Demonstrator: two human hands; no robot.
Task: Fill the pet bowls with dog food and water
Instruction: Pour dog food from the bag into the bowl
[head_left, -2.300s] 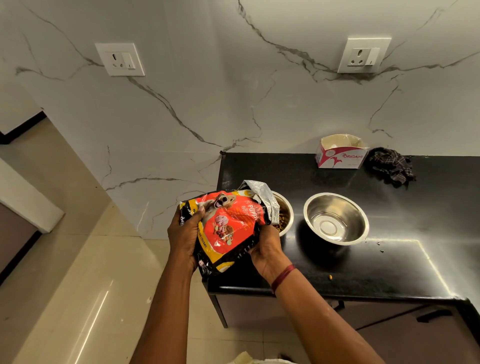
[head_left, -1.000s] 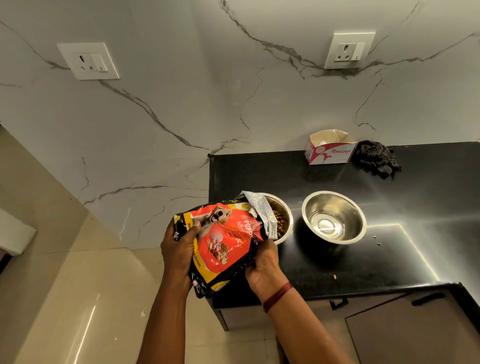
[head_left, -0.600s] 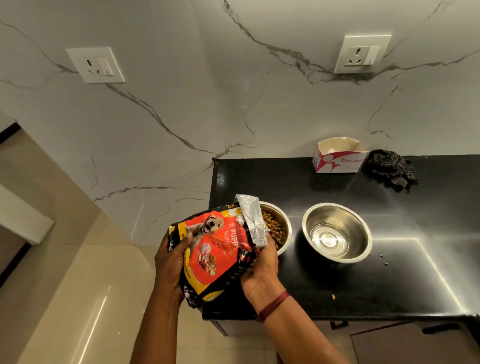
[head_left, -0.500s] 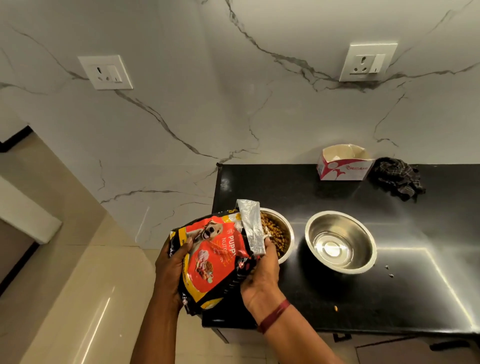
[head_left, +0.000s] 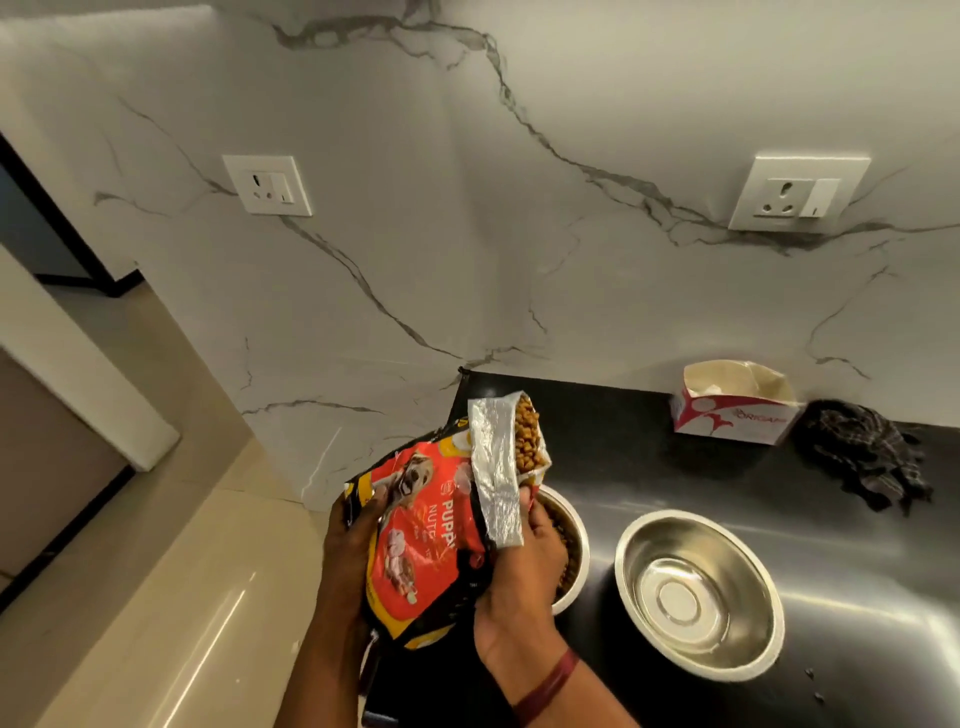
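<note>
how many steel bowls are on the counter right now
2. One steel bowl sits by the counter's left end, partly hidden behind the right hand and the dog food bag, with kibble inside. The other steel bowl stands just right of it, with no kibble in it.

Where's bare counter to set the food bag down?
Bare black counter runs behind both bowls, bordered by the wall and the tissue box. The front left corner is crowded: both hands hold the dog food bag over the kibble bowl, beside the empty bowl.
</note>
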